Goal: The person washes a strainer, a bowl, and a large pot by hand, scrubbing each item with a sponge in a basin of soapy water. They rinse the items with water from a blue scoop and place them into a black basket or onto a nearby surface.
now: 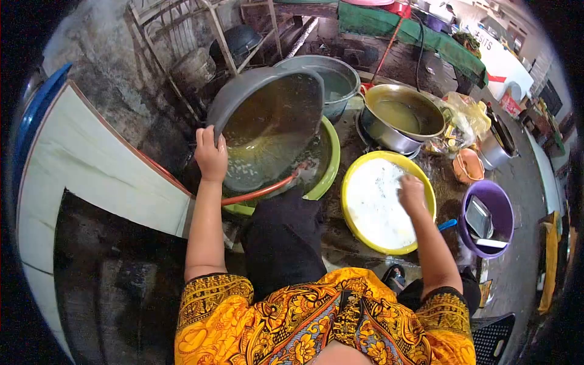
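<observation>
My left hand (210, 155) grips the rim of a large grey basin (226, 100), which is tilted up on its side above a lime-green tub (332, 149). Inside the tub is water, and an orange-red hose (261, 193) runs over its near part. My right hand (412, 193), its fingers curled, is over the right side of a yellow basin (348, 210) filled with white suds (376, 198). Whatever that hand may hold is hidden. A blue handle (448, 224) lies just right of the yellow basin.
Behind the tub stands a grey tub of water (350, 76). A metal pot (389, 137) holds cloudy liquid. At right are a purple bucket (506, 210) with containers inside, an orange container (467, 165) and plastic bags (465, 115). A white panel (103, 158) borders the left.
</observation>
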{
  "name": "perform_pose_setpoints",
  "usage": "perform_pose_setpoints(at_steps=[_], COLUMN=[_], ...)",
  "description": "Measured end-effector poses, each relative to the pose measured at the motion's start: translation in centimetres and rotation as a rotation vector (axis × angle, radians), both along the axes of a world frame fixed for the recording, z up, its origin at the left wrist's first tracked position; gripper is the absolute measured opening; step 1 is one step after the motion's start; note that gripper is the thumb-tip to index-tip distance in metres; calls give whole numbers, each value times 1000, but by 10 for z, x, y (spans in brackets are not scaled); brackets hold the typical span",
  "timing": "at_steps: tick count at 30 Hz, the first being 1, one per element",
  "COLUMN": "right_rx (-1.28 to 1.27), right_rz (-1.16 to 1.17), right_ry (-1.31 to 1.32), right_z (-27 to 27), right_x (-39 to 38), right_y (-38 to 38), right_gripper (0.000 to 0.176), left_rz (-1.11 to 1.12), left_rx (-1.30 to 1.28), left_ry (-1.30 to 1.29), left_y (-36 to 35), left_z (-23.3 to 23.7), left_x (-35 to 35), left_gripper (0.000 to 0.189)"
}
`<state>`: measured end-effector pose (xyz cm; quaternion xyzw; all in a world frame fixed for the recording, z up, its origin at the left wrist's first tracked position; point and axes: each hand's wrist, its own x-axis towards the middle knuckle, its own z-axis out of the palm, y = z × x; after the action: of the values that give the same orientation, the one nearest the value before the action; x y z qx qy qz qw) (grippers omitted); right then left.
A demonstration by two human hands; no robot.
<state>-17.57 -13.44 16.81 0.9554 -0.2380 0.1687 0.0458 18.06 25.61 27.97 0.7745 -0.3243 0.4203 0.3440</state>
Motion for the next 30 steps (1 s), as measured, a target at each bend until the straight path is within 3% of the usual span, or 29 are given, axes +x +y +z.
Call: perform_pose_setpoints(at_steps=[1, 2, 5, 7, 9, 11, 15, 17, 19, 21, 23, 25, 27, 28, 29, 30], right_rx=[66, 169, 380, 274, 332, 393, 457, 342, 283, 193, 43, -106, -145, -185, 66, 320], right_rz=[-13, 125, 375, 512, 601, 525, 530, 512, 439, 356, 347, 262, 214, 156, 135, 113], right_ry=[34, -102, -134, -105, -79, 104, 109, 446, 452, 518, 482, 421, 508, 593, 704, 807], right_z=[9, 2, 7, -16, -18, -40, -52, -39, -51, -53, -69, -79, -72, -68, -64, -62], right_x=[28, 53, 122, 165, 196, 226, 258, 266, 275, 280, 283, 287, 291, 294, 303, 315], right_y=[26, 40, 100, 125, 157, 174, 197, 202, 200, 190, 156, 128, 132, 134, 144, 161], right_gripper=[31, 31, 35, 36, 32, 33, 37, 43, 44, 46, 46, 44, 44, 45, 47, 49], left_rz=[6, 52, 122, 203, 265, 328, 452, 439, 456, 451, 421, 91, -342, -341, -345, -202], left_rx=[-8, -56, -136, -240, -281, -324, -480, -613, -619, -896, -887, -751, -612, -480, -480, -449], left_ry=[13, 31, 65, 127, 165, 200, 469, 667, 821, 1120, 1528, 1957, 2200, 2269, 2266, 2217], left_y=[3, 7, 13, 15, 9, -2, -19, -22, -28, -39, -47, -52, -53, -56, -62, -67], left_z=[-16, -30, -62, -77, -94, -115, -153, -169, -181, -212, -227, -211, -226, -233, -223, -213], left_x=[4, 8, 15, 19, 25, 29, 44, 49, 49, 52, 51, 32, 32, 34, 29, 24], left_gripper=[26, 24, 22, 23, 22, 21, 29, 27, 29, 38, 42, 42, 55, 57, 57, 54])
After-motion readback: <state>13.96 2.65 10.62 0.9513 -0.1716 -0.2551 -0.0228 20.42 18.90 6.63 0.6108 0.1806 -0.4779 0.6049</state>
